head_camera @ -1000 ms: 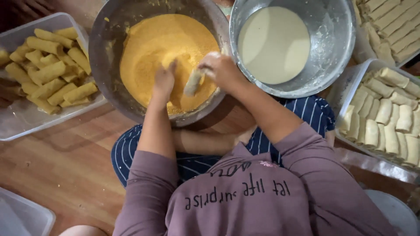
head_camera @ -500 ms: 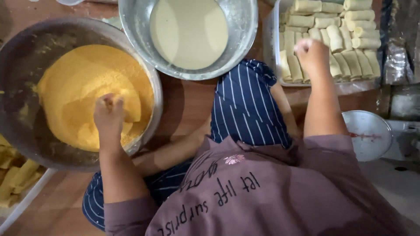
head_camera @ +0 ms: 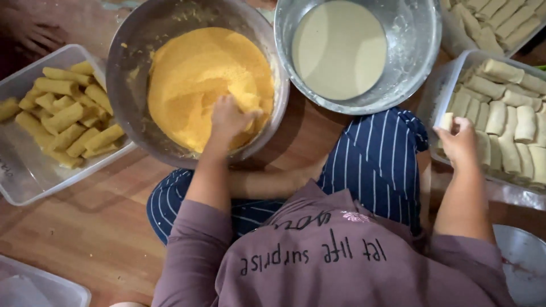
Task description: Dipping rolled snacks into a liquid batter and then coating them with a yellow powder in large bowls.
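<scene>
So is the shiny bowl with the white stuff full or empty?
Partly full. The silver bowl holds a pool of pale batter across its bottom, but its inner walls are bare, only smeared, well above the liquid.

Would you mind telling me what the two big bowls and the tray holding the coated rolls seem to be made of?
Both bowls look like metal: the crumb bowl is dull grey and worn, and the batter bowl is brighter, with a brushed silvery sheen. The tray appears to be clear plastic, since the wooden floor shows through its thin, glossy walls.
</scene>
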